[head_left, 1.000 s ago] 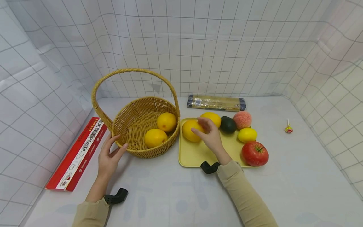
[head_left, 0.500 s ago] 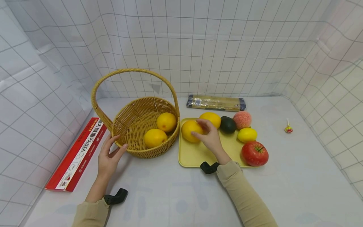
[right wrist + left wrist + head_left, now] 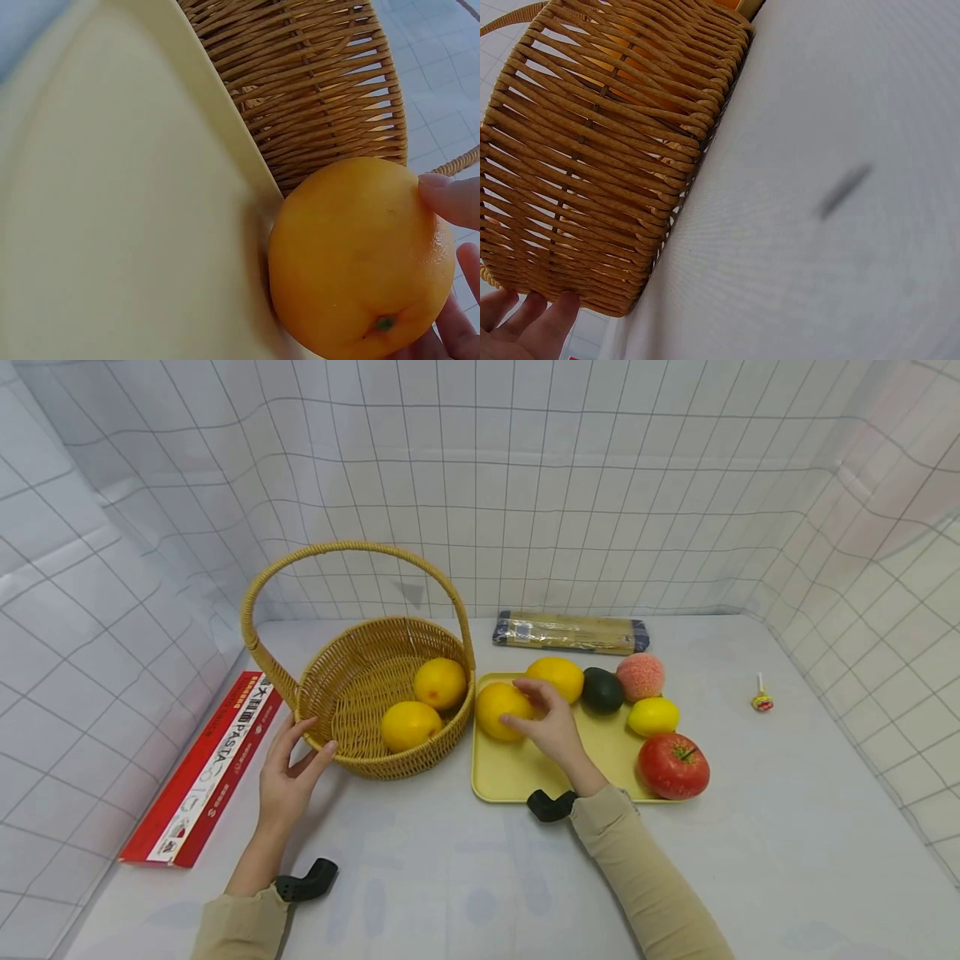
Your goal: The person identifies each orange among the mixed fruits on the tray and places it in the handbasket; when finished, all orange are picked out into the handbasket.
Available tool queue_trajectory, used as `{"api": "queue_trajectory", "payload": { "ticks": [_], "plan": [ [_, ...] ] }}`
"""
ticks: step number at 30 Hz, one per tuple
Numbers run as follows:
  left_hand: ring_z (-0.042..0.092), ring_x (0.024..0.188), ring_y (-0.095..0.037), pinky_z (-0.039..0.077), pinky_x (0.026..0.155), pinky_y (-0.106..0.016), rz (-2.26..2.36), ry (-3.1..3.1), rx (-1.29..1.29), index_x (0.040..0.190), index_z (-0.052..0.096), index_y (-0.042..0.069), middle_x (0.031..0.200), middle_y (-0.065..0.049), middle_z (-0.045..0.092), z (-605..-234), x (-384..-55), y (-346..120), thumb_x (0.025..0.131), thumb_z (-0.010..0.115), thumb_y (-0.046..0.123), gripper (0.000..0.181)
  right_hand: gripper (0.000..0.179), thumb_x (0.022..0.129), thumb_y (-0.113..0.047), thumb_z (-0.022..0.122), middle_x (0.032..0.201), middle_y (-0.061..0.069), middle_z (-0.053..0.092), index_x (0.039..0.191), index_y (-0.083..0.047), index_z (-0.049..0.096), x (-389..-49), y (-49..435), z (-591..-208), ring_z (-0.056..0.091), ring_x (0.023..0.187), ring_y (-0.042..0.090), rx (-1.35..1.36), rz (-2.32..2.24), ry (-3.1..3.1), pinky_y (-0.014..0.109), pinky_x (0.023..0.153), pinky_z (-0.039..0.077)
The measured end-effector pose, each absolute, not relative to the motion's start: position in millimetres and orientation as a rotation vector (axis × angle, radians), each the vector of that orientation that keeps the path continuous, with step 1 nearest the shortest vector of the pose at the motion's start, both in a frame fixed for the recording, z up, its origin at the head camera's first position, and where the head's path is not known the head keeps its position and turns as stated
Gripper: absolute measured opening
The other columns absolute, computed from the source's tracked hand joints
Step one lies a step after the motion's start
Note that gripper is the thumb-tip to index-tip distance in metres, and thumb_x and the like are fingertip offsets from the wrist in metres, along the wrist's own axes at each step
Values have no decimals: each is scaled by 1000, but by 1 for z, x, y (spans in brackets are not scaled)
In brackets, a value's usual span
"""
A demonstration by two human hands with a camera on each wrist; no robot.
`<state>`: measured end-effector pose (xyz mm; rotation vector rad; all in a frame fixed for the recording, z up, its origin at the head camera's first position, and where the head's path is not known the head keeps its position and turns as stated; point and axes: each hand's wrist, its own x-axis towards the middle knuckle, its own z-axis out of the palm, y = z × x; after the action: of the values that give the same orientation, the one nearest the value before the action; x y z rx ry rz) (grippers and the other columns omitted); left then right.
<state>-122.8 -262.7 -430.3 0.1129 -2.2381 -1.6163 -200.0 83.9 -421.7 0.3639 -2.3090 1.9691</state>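
Note:
My right hand (image 3: 553, 727) holds an orange (image 3: 497, 713) between thumb and fingers, over the left end of a yellow tray (image 3: 513, 777). Seen from the right wrist, the orange (image 3: 352, 255) shows a small green stem end and sits against the tray's raised edge, beside the basket wall (image 3: 315, 90). My left hand (image 3: 288, 777) grips the near left rim of a wicker basket (image 3: 360, 693) with a tall looped handle. Two yellow-orange fruits (image 3: 411, 725) lie inside it. In the left wrist view, fingertips (image 3: 555, 315) touch the woven side.
Also on the tray are another yellow-orange fruit (image 3: 557, 677), a dark green avocado (image 3: 602, 690), a fuzzy pink peach (image 3: 641, 677), a lemon (image 3: 654, 717) and a red apple (image 3: 673, 766). Around it lie a noodle packet (image 3: 570, 632), a lollipop (image 3: 762, 702) and a red pasta box (image 3: 202, 768).
My right hand and the orange have shifted slightly left and nearer to me, closer to the basket. The left hand and basket stay where they were.

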Motion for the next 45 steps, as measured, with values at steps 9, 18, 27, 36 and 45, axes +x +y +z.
{"api": "queue_trajectory", "payload": {
  "ticks": [9, 18, 27, 36, 45],
  "plan": [
    [33, 134, -20, 43, 94, -20, -1626, -2238, 109, 132, 49, 0, 151, 2, 28, -431, -123, -263, 86, 67, 7, 50, 54, 77, -1, 75, 130, 19, 52, 126, 5, 53, -195, 80, -416, 43, 126, 28, 357, 2079, -2321, 33, 108, 33],
    [33, 134, -21, 44, 93, -18, -1632, -2235, 106, 131, 49, -1, 151, 1, 28, -431, -123, -264, 86, 66, 6, 49, 55, 79, -1, 72, 133, 23, 48, 128, 9, 48, -181, 78, -395, 40, 128, 34, 380, 2036, -2397, 42, 108, 32],
    [33, 134, -21, 43, 94, -19, -1624, -2251, 123, 131, 48, -1, 151, -1, 29, -431, -123, -264, 86, 66, 6, 49, 64, 79, -5, 73, 140, 17, 41, 135, -1, 44, -182, 77, -401, 39, 127, 34, 404, 2075, -2477, 45, 104, 36],
    [33, 134, -20, 43, 94, -20, -1627, -2235, 108, 132, 49, 0, 151, 1, 29, -431, -123, -263, 86, 66, 6, 49, 68, 78, -8, 75, 143, 16, 37, 138, -6, 43, -180, 76, -400, 48, 115, 35, 387, 2037, -2545, 43, 96, 41],
    [33, 134, -20, 43, 94, -18, -1621, -2223, 92, 131, 49, -1, 150, 1, 29, -430, -123, -262, 86, 66, 6, 48, 69, 77, -9, 76, 143, 14, 38, 138, -9, 44, -180, 77, -397, 50, 109, 34, 372, 2042, -2577, 42, 92, 43]
  ]
}}
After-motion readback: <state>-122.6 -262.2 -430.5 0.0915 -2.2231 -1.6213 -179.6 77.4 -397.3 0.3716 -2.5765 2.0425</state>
